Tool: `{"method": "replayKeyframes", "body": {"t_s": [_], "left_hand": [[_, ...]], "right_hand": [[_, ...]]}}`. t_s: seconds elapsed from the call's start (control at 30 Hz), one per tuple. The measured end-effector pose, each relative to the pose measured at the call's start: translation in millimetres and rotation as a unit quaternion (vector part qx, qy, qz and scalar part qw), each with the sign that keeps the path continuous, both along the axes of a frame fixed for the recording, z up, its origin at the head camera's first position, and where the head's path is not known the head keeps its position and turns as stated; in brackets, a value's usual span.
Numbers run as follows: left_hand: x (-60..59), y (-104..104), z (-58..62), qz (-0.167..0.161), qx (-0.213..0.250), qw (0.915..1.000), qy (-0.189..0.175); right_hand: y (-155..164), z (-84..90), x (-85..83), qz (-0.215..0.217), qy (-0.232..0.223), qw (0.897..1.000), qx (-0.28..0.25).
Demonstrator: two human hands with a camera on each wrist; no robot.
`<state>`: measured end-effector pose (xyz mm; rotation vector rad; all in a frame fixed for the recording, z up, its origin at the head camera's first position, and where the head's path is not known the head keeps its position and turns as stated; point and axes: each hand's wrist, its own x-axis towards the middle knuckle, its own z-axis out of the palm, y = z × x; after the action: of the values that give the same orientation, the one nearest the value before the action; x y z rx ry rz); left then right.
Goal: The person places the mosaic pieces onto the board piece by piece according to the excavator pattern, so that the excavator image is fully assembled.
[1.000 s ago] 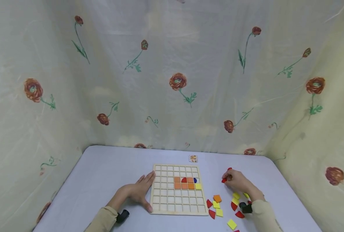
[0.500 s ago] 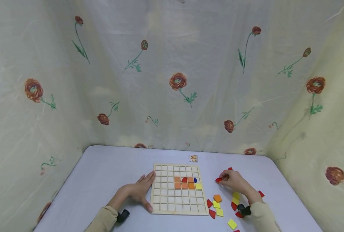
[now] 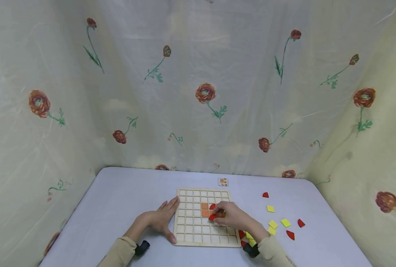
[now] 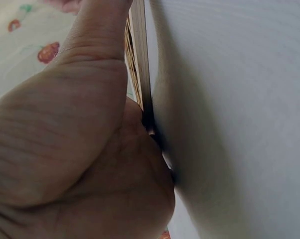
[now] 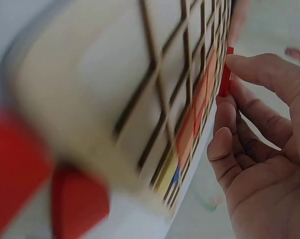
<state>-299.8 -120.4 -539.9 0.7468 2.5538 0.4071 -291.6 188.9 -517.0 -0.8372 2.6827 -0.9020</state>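
My right hand [image 3: 233, 216] pinches a red quarter-circle tile [image 3: 213, 217] between thumb and fingertips, over the middle of the wooden grid board [image 3: 188, 239]. In the right wrist view the same tile is seen edge-on, close to the grid. Fingers spread, my left hand [image 3: 160, 221] rests along the board's left edge, with the thumb near its front corner. Orange square tiles [image 3: 205, 210] and another red tile [image 3: 213, 206] lie in the grid. A yellow square [image 5: 165, 178] and a blue piece [image 5: 176, 174] in it show in the right wrist view; the right hand mostly hides them from the head view.
Loose yellow squares [image 3: 286, 223] and red quarter-circles [image 3: 290, 234] lie scattered right of the board, some partly under the right forearm. A small printed card [image 3: 223, 182] lies behind the board. A flowered curtain [image 3: 198, 141] surrounds the white table [image 3: 128, 193].
The right hand has carried the red quarter-circle tile left, from the table beside the board to over the grid's middle. The left hand has stayed in place.
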Motion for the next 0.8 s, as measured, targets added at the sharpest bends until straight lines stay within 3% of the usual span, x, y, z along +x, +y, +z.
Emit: {"method": "replayKeyframes", "body": {"t_s": [0.13, 0.27, 0.8], "left_hand": [[0.0, 1, 0.4, -0.004, -0.002, 1.0, 0.004], [-1.1, 1, -0.2, -0.006, 0.003, 1.0, 0.003], [-2.1, 0, -1.4, -0.003, 0.0, 1.0, 0.005]], "right_hand": [[-18, -3.5, 2.2, 0.033, 0.03, 0.999, 0.005], [-25, -6.2, 1.8, 0.033, 0.041, 0.998, 0.016], [-23, -6.3, -1.8, 0.033, -0.023, 0.999, -0.001]]}}
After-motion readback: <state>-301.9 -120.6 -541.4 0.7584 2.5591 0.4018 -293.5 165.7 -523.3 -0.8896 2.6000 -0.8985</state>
